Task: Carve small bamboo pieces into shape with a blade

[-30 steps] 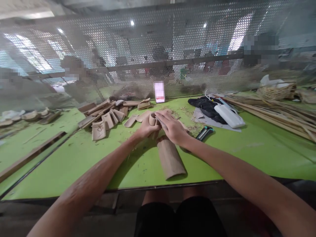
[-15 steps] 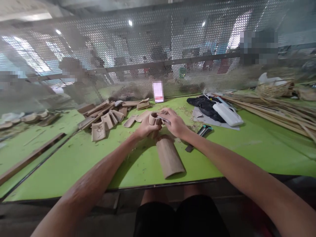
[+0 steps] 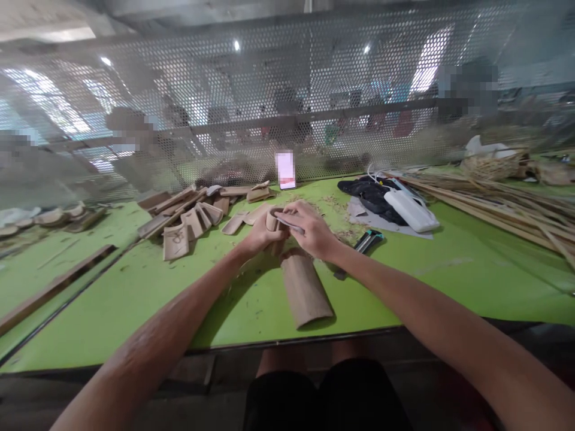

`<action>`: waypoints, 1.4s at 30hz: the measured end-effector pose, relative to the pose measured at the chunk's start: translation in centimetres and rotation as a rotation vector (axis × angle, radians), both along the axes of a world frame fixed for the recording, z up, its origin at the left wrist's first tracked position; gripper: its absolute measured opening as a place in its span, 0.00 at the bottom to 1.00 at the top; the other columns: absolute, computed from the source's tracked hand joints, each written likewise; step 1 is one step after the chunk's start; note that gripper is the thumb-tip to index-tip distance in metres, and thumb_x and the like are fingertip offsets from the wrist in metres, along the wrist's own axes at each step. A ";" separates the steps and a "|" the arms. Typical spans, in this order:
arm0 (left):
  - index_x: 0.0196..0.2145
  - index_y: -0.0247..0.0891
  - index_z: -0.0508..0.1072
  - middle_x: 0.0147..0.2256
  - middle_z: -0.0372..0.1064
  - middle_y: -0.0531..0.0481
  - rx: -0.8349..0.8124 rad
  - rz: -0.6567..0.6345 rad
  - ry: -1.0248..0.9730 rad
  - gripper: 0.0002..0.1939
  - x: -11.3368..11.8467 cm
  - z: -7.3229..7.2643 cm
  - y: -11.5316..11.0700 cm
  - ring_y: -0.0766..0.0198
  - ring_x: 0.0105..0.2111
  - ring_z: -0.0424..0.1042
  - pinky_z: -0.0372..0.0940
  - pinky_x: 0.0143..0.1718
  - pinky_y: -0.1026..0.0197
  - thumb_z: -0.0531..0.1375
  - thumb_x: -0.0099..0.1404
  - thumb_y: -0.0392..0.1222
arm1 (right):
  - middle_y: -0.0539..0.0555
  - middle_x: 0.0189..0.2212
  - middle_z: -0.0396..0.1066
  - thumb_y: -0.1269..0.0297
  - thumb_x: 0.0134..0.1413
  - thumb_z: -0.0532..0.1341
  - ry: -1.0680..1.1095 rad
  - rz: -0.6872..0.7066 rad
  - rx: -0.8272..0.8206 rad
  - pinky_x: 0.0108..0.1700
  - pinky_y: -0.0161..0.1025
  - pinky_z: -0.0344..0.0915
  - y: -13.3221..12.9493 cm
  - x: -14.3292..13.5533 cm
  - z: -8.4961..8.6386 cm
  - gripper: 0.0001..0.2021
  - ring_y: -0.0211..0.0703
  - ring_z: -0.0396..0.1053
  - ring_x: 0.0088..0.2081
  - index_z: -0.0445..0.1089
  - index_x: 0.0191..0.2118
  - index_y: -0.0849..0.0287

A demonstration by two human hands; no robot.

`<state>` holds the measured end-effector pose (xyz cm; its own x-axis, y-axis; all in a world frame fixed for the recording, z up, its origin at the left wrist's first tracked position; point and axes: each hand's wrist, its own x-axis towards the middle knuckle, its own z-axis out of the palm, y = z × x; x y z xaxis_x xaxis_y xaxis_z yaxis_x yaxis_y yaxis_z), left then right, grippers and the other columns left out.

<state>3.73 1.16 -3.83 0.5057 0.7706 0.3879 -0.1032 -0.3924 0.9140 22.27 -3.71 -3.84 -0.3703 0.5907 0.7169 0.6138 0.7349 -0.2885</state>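
Observation:
My left hand is closed around a short bamboo tube, whose open rim faces up. My right hand grips a thin, flat grey blade-like tool; its tip rests at the tube's rim. Whether that tool is a knife or a scraper, I cannot tell. Just below both hands a longer curved bamboo piece lies with its rounded side up on the green table. Beside my right forearm lies a black and teal cutter, partly hidden by the arm.
Several cut bamboo pieces are heaped at left. A lit phone leans on the perforated metal screen. At right lie a black cloth, a white device and long bamboo strips. Shavings are scattered around.
My right hand has shifted slightly left and down, bringing the grey tool across the tube's rim. My left hand still holds the tube, and the view has moved a little.

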 end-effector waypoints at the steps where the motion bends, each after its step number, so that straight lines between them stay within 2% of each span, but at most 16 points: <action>1: 0.45 0.35 0.70 0.36 0.75 0.49 -0.008 -0.009 -0.004 0.27 0.0 0.0 0.0 0.60 0.34 0.75 0.72 0.36 0.58 0.71 0.47 0.39 | 0.59 0.52 0.68 0.75 0.64 0.54 0.001 -0.007 -0.014 0.56 0.55 0.73 0.1 0.0 0.0 0.24 0.52 0.67 0.54 0.71 0.62 0.51; 5: 0.44 0.35 0.68 0.32 0.74 0.51 -0.075 -0.066 -0.009 0.26 0.2 0.1 -0.1 0.63 0.28 0.74 0.71 0.31 0.59 0.70 0.48 0.38 | 0.60 0.50 0.66 0.76 0.63 0.54 0.006 -0.090 -0.054 0.53 0.53 0.74 0.4 0.3 -0.3 0.24 0.51 0.67 0.51 0.73 0.60 0.52; 10: 0.43 0.35 0.70 0.33 0.75 0.51 -0.072 -0.019 -0.019 0.27 0.4 0.1 0.0 0.63 0.30 0.75 0.72 0.33 0.60 0.71 0.45 0.37 | 0.58 0.50 0.66 0.75 0.63 0.54 -0.002 -0.027 -0.014 0.54 0.51 0.74 0.6 0.5 -0.4 0.26 0.51 0.67 0.52 0.71 0.63 0.50; 14: 0.42 0.34 0.69 0.32 0.75 0.51 -0.109 -0.077 -0.024 0.25 0.4 0.2 0.0 0.64 0.28 0.74 0.72 0.31 0.61 0.70 0.46 0.37 | 0.59 0.47 0.67 0.76 0.62 0.54 0.004 -0.083 -0.059 0.53 0.52 0.73 0.9 0.8 -0.5 0.26 0.51 0.68 0.50 0.73 0.61 0.50; 17: 0.43 0.35 0.70 0.33 0.76 0.50 -0.096 -0.055 -0.014 0.26 0.4 0.2 0.0 0.63 0.30 0.75 0.73 0.33 0.60 0.71 0.45 0.36 | 0.59 0.46 0.67 0.76 0.62 0.55 -0.009 -0.067 -0.018 0.53 0.53 0.72 0.8 0.8 -0.4 0.25 0.52 0.67 0.50 0.73 0.62 0.52; 21: 0.42 0.36 0.70 0.32 0.74 0.51 -0.097 -0.084 0.001 0.23 0.3 0.2 0.1 0.63 0.29 0.74 0.72 0.32 0.59 0.70 0.47 0.36 | 0.58 0.47 0.67 0.75 0.63 0.55 -0.003 -0.043 -0.026 0.52 0.52 0.73 0.6 0.8 -0.4 0.26 0.51 0.68 0.50 0.71 0.63 0.49; 24: 0.42 0.36 0.70 0.34 0.74 0.50 -0.061 -0.075 0.004 0.25 0.2 0.2 0.2 0.61 0.32 0.74 0.72 0.35 0.57 0.71 0.46 0.37 | 0.59 0.46 0.67 0.75 0.63 0.54 -0.008 -0.054 -0.012 0.52 0.52 0.73 0.3 0.6 -0.3 0.26 0.51 0.68 0.50 0.70 0.63 0.50; 27: 0.44 0.36 0.71 0.39 0.75 0.48 0.009 -0.031 0.013 0.26 0.1 0.3 0.2 0.57 0.38 0.75 0.72 0.40 0.56 0.72 0.45 0.37 | 0.60 0.49 0.67 0.73 0.64 0.53 -0.023 -0.027 0.022 0.52 0.52 0.73 -0.2 0.2 -0.1 0.26 0.52 0.68 0.52 0.68 0.65 0.52; 30: 0.43 0.36 0.70 0.38 0.74 0.48 0.007 -0.050 0.034 0.25 0.0 0.4 0.2 0.57 0.38 0.74 0.71 0.40 0.56 0.71 0.47 0.38 | 0.61 0.52 0.68 0.73 0.65 0.52 0.009 -0.037 0.028 0.54 0.52 0.72 -0.4 -0.1 0.0 0.26 0.54 0.68 0.54 0.66 0.65 0.52; 34: 0.45 0.35 0.69 0.38 0.74 0.47 -0.007 -0.100 0.042 0.26 0.1 0.4 0.3 0.58 0.36 0.75 0.71 0.40 0.56 0.72 0.48 0.39 | 0.59 0.50 0.72 0.71 0.66 0.53 0.100 -0.122 0.014 0.54 0.52 0.72 -0.5 -0.1 0.0 0.20 0.53 0.71 0.51 0.68 0.60 0.52; 37: 0.44 0.35 0.69 0.37 0.74 0.48 0.006 -0.092 0.047 0.25 0.1 0.4 0.4 0.59 0.36 0.74 0.70 0.39 0.56 0.71 0.49 0.39 | 0.59 0.47 0.72 0.72 0.65 0.53 0.063 -0.108 0.036 0.54 0.50 0.72 -0.8 -0.3 0.1 0.17 0.52 0.72 0.49 0.71 0.54 0.53; 42: 0.43 0.35 0.69 0.37 0.73 0.49 0.002 -0.064 0.041 0.25 0.2 0.4 0.3 0.60 0.38 0.73 0.69 0.40 0.58 0.71 0.47 0.37 | 0.59 0.47 0.72 0.72 0.64 0.56 0.012 -0.132 0.062 0.50 0.48 0.74 -0.7 0.1 0.2 0.17 0.52 0.72 0.48 0.74 0.54 0.52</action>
